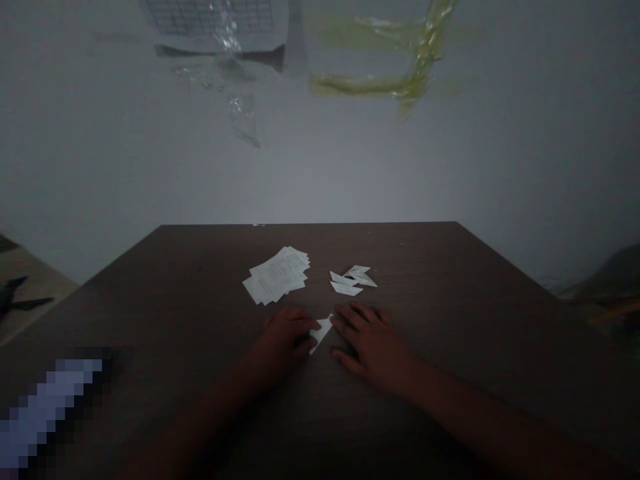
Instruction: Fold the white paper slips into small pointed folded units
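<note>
Folded paper (pixel 321 331): small, white, pointed wedge, lying near the middle of the dark worktop (pixel 450 300), between both hands.
Left hand (pixel 286 335): fingers curled, grip pinching the paper's left edge.
Right hand (pixel 371 341): flat, grip spread, fingertips just beside the paper's right edge.

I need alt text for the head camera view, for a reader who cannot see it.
On a dark wooden table in dim light, the left hand and the right hand touch a small folded white paper between them. Behind them lie a fanned stack of paper slips and a few folded white pieces.
</note>
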The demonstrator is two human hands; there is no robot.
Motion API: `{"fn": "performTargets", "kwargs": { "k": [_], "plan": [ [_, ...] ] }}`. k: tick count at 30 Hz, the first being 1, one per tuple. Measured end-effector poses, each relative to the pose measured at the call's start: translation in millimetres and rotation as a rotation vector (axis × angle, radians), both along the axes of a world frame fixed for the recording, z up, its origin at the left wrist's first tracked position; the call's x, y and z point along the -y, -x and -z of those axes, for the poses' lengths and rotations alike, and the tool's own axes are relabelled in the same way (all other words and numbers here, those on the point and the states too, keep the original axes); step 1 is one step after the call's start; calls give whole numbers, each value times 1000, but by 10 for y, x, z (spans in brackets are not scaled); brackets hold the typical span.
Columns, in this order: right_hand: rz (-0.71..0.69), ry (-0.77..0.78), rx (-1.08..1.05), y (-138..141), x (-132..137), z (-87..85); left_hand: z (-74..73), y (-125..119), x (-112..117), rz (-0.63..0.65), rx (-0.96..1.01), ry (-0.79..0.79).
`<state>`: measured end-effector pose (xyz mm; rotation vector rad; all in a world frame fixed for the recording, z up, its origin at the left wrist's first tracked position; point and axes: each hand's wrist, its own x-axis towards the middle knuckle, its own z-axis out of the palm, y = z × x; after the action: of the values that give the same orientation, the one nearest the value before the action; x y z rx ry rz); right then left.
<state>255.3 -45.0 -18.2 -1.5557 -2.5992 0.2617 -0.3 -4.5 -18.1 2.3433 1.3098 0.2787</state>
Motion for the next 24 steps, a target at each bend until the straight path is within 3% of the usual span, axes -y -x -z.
{"fn": "performTargets", "kwargs": {
  "k": [10,24],
  "plan": [
    [10,27,-1,14,-41,-32,-60,-46,24,-39,7,4],
    [-12,9,-21,-2,-54,21,-157,-99,69,28,-117,4]
  ]
}}
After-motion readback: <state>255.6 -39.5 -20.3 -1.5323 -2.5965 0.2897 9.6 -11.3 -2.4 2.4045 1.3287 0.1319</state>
